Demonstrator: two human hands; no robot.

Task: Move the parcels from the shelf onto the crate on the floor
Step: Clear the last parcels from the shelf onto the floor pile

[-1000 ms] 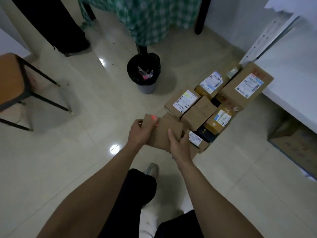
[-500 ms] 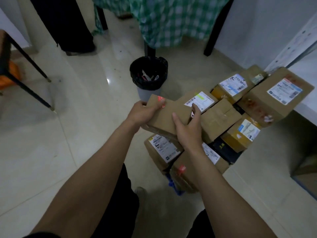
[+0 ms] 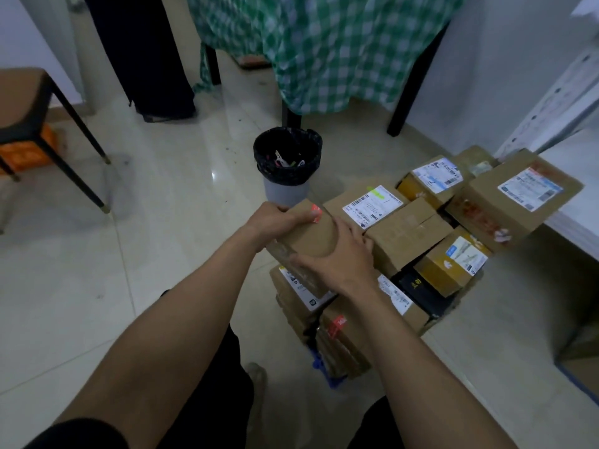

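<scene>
Rectangular brown cardboard parcel (image 3: 310, 238), glossy tape

A pale, glossy tiled floor (image 3: 155, 260) is filling most of the frame. At centre, a grey bin (image 3: 285, 192) with a black liner is standing on it, just beside a heap of cardboard parcels (image 3: 405, 234) spreading toward the right. Under the heap's near end, a blue crate (image 3: 321, 364) is showing only as a corner, sitting on the tiles. At left, a dark-legged stool (image 3: 26, 92) is standing with something orange (image 3: 24, 152) lying beneath it. At top, black table legs (image 3: 410, 85) are resting on the floor under a green checked cloth (image 3: 340, 43). A cardboard box (image 3: 580, 358) is sitting at lower right.
</scene>
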